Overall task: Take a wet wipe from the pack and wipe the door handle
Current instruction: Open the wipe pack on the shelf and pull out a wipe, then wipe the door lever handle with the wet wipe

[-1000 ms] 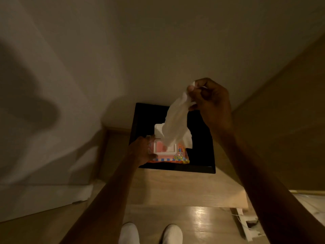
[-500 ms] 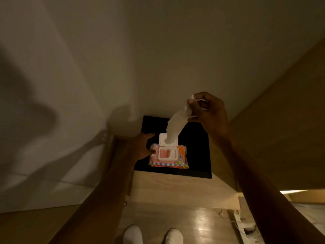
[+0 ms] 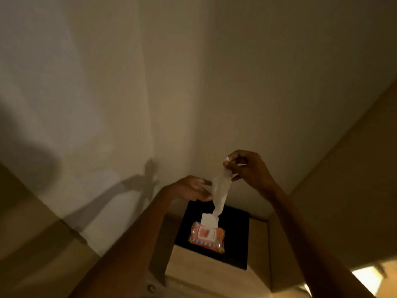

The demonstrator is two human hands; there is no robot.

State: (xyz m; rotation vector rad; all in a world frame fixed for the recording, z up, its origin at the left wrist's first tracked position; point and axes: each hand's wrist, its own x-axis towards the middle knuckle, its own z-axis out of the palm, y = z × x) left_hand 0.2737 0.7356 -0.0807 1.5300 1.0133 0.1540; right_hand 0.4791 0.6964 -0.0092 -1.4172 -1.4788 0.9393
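Note:
An orange wet wipe pack (image 3: 207,238) lies on a black surface (image 3: 234,237), its white lid flipped open toward the wall. My right hand (image 3: 247,168) pinches the top of a white wet wipe (image 3: 221,190), which hangs down free above the pack. My left hand (image 3: 191,189) is raised beside the wipe, fingers spread, its fingertips at the wipe's left edge. No door handle is in view.
The black surface tops a light wooden stand (image 3: 204,274) set against a plain pale wall (image 3: 193,82). A brown wooden panel (image 3: 354,190) rises on the right. A bright patch of floor (image 3: 367,278) shows at the lower right.
The wipe has come fully out of the pack. My left hand has left the pack and risen to the wipe. My view has tilted upward, so my feet have dropped out of sight.

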